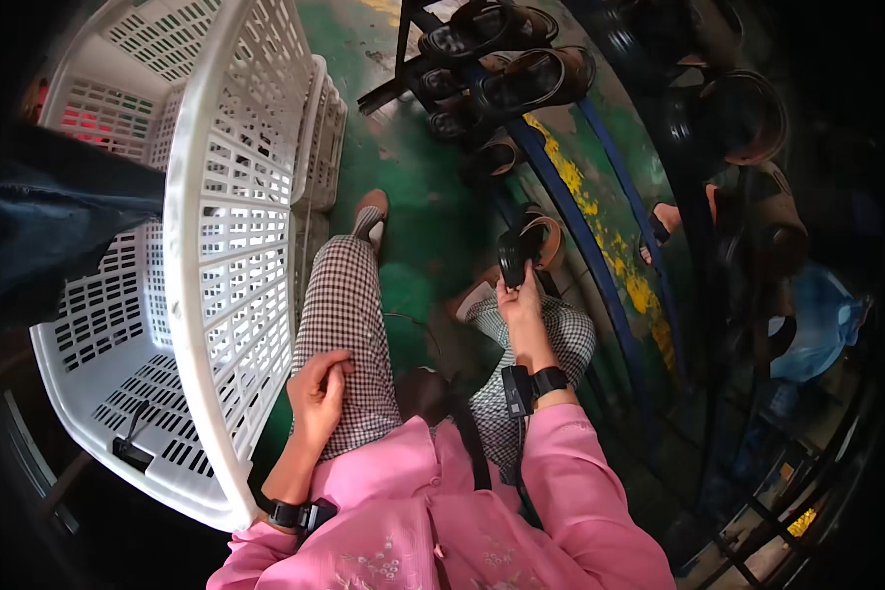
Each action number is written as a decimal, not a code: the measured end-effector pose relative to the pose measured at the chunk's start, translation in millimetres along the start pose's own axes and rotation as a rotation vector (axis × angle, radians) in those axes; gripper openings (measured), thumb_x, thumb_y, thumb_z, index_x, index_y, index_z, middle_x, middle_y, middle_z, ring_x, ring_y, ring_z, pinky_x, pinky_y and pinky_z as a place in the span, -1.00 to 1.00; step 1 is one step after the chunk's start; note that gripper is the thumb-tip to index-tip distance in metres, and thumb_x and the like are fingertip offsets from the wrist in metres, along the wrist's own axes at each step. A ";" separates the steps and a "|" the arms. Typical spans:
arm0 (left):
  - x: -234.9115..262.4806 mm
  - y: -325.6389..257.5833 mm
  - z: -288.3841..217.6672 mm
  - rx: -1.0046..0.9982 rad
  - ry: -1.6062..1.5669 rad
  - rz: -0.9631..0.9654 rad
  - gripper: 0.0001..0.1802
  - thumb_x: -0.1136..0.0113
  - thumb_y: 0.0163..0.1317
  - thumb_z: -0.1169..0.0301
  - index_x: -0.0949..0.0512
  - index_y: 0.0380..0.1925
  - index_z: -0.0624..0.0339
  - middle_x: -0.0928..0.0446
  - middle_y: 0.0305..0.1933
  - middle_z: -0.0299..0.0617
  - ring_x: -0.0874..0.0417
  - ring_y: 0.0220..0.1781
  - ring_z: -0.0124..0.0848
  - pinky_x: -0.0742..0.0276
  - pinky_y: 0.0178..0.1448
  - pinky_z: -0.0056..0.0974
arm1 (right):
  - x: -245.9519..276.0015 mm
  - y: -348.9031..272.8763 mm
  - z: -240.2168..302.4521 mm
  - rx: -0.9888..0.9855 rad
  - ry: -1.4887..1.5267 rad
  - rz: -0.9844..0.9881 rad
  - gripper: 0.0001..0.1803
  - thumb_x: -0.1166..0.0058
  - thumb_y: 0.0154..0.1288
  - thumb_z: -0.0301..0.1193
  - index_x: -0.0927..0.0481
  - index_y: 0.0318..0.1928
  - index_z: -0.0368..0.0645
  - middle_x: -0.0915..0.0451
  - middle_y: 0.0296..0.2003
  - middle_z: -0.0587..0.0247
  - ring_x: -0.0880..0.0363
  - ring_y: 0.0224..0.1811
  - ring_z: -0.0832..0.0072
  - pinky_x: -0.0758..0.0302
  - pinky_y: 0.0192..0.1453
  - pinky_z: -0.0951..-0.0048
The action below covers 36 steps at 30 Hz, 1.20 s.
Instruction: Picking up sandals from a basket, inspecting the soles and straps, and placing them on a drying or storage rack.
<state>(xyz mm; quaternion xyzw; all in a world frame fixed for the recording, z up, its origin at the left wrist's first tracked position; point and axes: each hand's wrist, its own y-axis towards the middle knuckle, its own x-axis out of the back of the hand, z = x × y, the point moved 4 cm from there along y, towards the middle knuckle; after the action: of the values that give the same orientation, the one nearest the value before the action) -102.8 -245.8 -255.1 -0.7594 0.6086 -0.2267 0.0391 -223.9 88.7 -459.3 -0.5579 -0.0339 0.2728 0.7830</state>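
Note:
My right hand (519,297) reaches forward past my right knee, its fingers closed on a dark sandal (513,258). A tan strap loop shows beside the sandal's black part, low at the near end of a shoe rack. Over my left thigh rests my left hand (320,393), its fingers curled in and nothing visible in them. Several similar dark sandals (531,81) sit on the rack farther ahead.
A large white plastic crate (182,285) stands close on my left, with a dark sheet (69,206) over its far side. Blue rack bars (570,192) run along my right, with more footwear (733,118) on them. A clear bluish plastic bag (816,320) lies at far right.

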 end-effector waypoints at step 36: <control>0.0 31.0 -25.1 -0.005 0.354 -0.103 -0.83 -0.01 -0.02 0.61 -0.58 -0.46 0.17 -0.49 -0.68 -0.31 -0.51 -0.70 -0.43 -0.36 -0.60 -0.38 | -89.7 217.5 -55.7 -0.257 -0.118 -0.124 -0.22 -0.07 0.28 -0.37 0.18 0.31 -0.14 -0.25 0.27 0.01 -0.44 0.12 -0.02 -0.56 0.04 0.02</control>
<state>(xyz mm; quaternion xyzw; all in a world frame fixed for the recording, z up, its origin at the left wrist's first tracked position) -140.7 -248.3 -243.1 -0.7378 0.5668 -0.3571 -0.0823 -364.9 49.0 -651.7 -0.6335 -0.1489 0.2496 0.7171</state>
